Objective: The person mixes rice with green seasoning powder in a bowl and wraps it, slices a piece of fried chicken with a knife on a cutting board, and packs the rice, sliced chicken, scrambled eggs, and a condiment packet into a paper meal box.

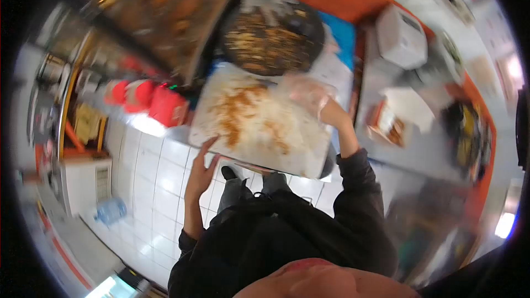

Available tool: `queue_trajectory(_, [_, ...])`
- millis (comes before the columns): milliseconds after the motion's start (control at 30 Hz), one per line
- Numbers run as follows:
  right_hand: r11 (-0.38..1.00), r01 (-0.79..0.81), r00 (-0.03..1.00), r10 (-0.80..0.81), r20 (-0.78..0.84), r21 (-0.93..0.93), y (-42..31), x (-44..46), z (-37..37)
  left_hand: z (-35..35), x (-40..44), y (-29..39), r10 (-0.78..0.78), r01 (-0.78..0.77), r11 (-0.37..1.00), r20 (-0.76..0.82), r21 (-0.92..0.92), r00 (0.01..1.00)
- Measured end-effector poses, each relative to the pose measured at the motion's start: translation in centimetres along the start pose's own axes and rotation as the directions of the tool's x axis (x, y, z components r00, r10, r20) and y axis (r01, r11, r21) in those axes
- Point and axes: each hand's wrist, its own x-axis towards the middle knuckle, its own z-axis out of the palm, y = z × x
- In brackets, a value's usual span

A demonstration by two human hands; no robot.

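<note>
A white cutting board (312,143) lies in front of me, smeared with orange-brown sauce (234,113). My left hand (203,170) is bare, its fingers apart, at the near left edge of the board. Over the board's far right part is my right hand (309,95), in a clear plastic glove. Its fingers are smeared by motion, so whether it holds anything does not show. Just beyond it stands a round black pan (270,44) of browned, chopped food. Clear crumpled plastic (268,1) lies over the pan's far rim.
A large tray of food (165,16) is behind a dark frame at the far left. Red-capped containers (138,96) stand left of the board. On the right counter are a white box (402,36), an open paper food box (389,127) and a black bag (464,138). A water jug (110,211) lies on the tiled floor.
</note>
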Motion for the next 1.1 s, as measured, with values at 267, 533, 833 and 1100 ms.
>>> queue_trajectory(267, [0.62,-0.122,0.894,-0.27,-0.357,-0.775,0.5,23.3,10.5,-11.7,-12.1,-9.3,-0.153,0.115,0.983,-0.281,-0.146,0.948])
queue_trajectory(533, [0.856,-0.29,0.877,0.059,-0.477,-0.428,-11.3,18.9,18.8,-25.1,-30.0,-19.6,-0.486,0.324,0.873,-0.69,-0.363,0.536])
queue_trajectory(833, [0.969,-0.248,0.859,0.227,0.459,-0.014,-30.9,27.0,32.6,-34.5,-25.3,-30.8,-0.351,0.165,0.932,-0.693,-0.322,0.63])
queue_trajectory(1100, [0.884,0.295,0.889,-0.116,0.443,-0.362,-38.5,47.9,46.7,-46.8,-14.0,-39.1,-0.221,0.103,0.967,-0.573,-0.232,0.789])
